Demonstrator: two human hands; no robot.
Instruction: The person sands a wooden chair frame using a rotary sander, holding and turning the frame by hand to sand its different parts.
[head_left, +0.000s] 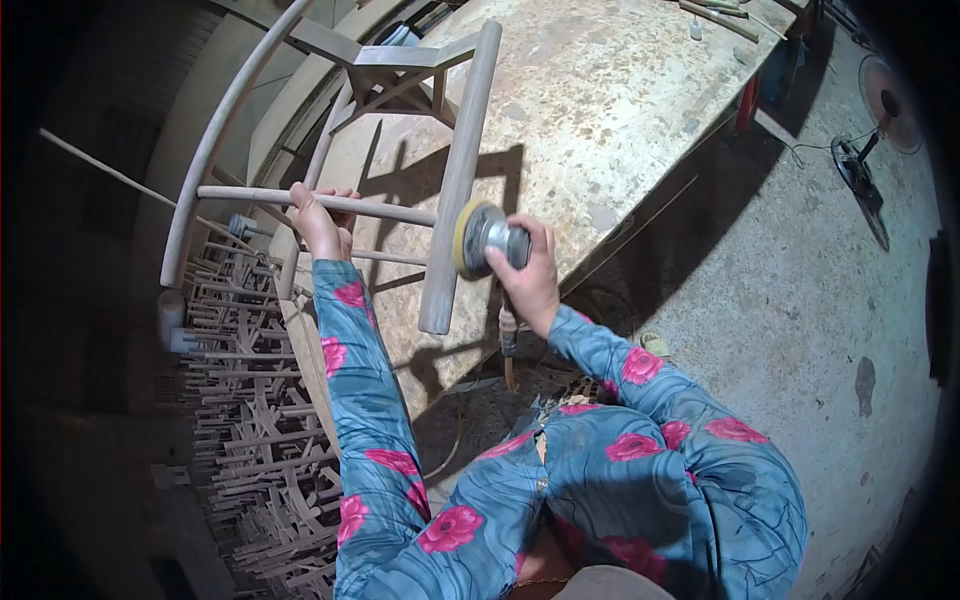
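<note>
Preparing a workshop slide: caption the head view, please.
Left hand gripping a wooden frame by its rail, right hand holding a sander at one leg.

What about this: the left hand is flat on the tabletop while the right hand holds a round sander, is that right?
Not quite: the head view shows the left hand gripping a rung of the wooden chair frame. The right hand does hold the round sander.

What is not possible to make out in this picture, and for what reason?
In the head view:
Left hand: fingers partly hidden behind the wooden rail.
Sander: working face turned away, toward the thick leg.
Curved piece: upper end cut off by the top edge.
Fan: blades too blurred to separate.
</note>
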